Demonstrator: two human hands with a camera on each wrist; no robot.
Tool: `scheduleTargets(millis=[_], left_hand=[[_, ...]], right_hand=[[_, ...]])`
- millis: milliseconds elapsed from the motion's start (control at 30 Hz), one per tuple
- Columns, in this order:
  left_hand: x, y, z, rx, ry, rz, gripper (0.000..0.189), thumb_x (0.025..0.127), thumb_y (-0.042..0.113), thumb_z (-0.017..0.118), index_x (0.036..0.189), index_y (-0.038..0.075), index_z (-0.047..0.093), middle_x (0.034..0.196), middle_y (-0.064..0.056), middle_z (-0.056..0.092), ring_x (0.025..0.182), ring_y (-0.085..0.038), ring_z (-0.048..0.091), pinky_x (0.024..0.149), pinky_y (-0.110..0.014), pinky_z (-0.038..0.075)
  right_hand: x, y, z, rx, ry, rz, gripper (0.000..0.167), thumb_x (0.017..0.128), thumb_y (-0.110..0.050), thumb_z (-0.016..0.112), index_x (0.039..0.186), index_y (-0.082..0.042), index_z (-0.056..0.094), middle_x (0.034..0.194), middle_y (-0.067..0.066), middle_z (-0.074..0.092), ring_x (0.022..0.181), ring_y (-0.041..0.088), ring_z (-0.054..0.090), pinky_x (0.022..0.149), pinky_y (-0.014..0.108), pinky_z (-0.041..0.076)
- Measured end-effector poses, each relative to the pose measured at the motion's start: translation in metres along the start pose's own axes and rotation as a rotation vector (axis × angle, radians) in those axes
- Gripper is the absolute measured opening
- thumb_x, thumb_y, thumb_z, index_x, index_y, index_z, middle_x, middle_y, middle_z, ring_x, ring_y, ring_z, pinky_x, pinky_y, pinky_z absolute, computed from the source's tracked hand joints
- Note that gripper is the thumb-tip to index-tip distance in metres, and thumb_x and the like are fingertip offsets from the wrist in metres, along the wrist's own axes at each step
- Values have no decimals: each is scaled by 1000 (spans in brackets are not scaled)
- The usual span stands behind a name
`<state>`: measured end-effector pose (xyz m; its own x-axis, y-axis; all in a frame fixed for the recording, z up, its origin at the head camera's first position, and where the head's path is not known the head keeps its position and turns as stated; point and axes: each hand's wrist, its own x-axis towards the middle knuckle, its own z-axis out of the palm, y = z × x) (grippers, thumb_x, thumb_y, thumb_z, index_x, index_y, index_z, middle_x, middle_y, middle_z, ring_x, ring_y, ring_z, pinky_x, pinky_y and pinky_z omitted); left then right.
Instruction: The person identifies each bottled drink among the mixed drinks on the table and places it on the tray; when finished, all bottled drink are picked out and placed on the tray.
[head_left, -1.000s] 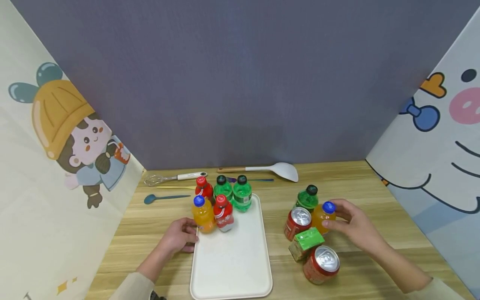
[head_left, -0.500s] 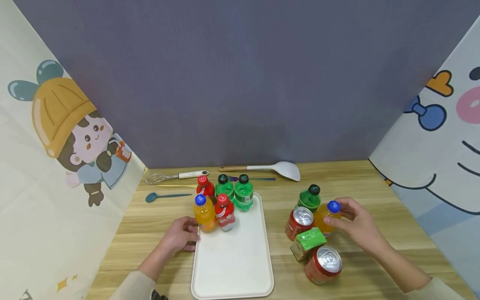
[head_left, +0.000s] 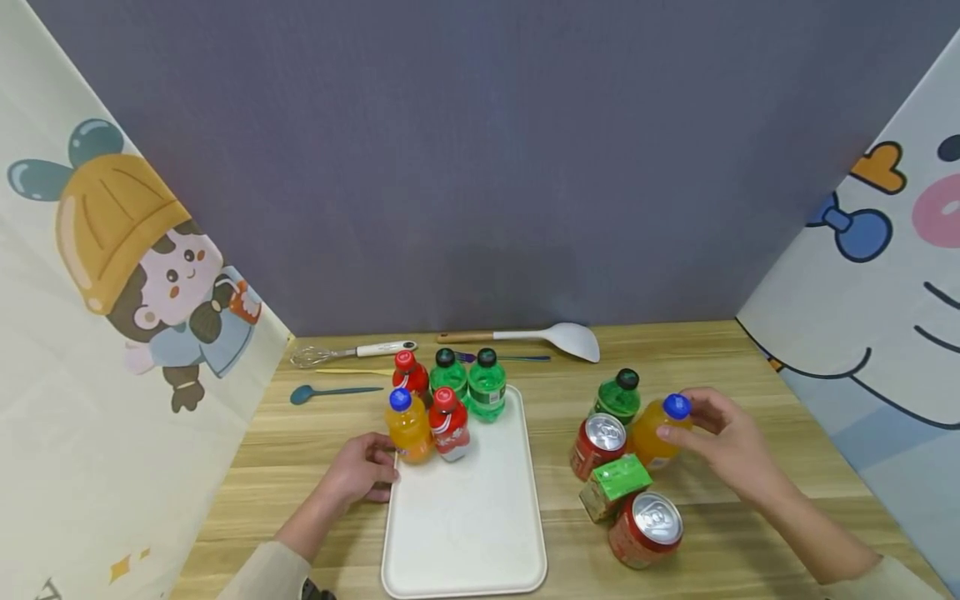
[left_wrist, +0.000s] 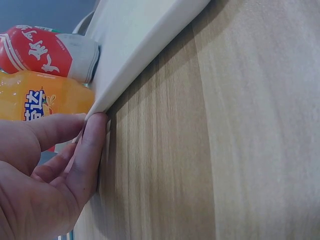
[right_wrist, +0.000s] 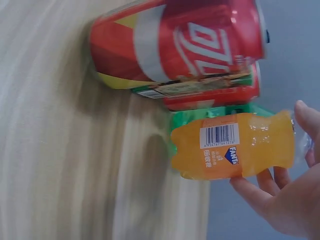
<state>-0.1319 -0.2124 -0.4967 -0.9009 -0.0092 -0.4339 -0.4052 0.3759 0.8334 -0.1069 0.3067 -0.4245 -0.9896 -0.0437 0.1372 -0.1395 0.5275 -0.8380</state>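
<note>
My left hand point(head_left: 362, 471) pinches the left rim of a white tray point(head_left: 465, 533), thumb above and fingers below in the left wrist view. My right hand point(head_left: 726, 437) grips an orange Fanta bottle point(right_wrist: 225, 145) with a blue cap by its upper part; it leans a little to the right. Beside that bottle are a green bottle point(head_left: 617, 398), a red soda can point(head_left: 597, 447) and a green-topped drink carton point(head_left: 617, 487). A second red can point(head_left: 647, 531) stands nearest the front. Another orange bottle point(head_left: 409, 429) stands on the tray close to my left fingers.
Two red-capped bottles point(head_left: 450, 429) and two green bottles point(head_left: 487, 387) crowd the tray's far end. Behind lie a whisk point(head_left: 352, 353), a dark blue spoon point(head_left: 333, 392) and a white spatula point(head_left: 573, 340). A grey wall point(head_left: 510, 167) rises at the back, with printed panels either side.
My right hand has shifted slightly right and up with the orange bottle, which now leans more and sits farther from the red can. My left hand stays at the tray rim.
</note>
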Motion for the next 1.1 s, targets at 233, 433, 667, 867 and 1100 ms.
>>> scheduleTargets(millis=[233, 433, 667, 867, 1100], left_hand=[[-1, 1, 0, 2, 0, -3, 54, 84, -9, 74, 134, -3, 55, 102, -16, 61, 79, -25, 63, 64, -40, 65], [-3, 2, 0, -10, 1, 6, 53, 83, -11, 74, 133, -4, 56, 101, -16, 60, 78, -25, 62, 63, -40, 65], [-3, 2, 0, -16, 2, 10, 53, 83, -12, 73, 132, -4, 56, 100, -16, 60, 77, -24, 62, 62, -40, 65], [-2, 2, 1, -4, -1, 10, 53, 82, -11, 75, 132, -3, 56, 100, -15, 60, 77, -25, 62, 63, -40, 65], [-1, 0, 0, -4, -1, 14, 54, 82, -11, 74, 133, -3, 56, 100, -16, 60, 77, -25, 62, 62, -40, 65]], right_hand=[[2, -14, -12, 8, 4, 17, 43, 93, -20, 78, 128, -5, 59, 115, -21, 66, 104, -10, 60, 82, 13, 58], [1, -28, -19, 34, 3, 17, 40, 95, -19, 75, 128, -4, 58, 117, -19, 67, 105, -7, 62, 82, 14, 58], [3, -45, -25, 74, -2, -18, 34, 96, -12, 72, 126, -3, 59, 114, -15, 69, 101, 2, 68, 80, 17, 61], [6, -60, -32, 89, -11, -37, 31, 95, -10, 72, 123, -4, 60, 114, -11, 70, 99, 7, 70, 78, 19, 62], [9, -83, -36, 105, -10, -57, 30, 96, -5, 70, 125, -5, 60, 113, -9, 70, 96, 8, 71, 79, 19, 62]])
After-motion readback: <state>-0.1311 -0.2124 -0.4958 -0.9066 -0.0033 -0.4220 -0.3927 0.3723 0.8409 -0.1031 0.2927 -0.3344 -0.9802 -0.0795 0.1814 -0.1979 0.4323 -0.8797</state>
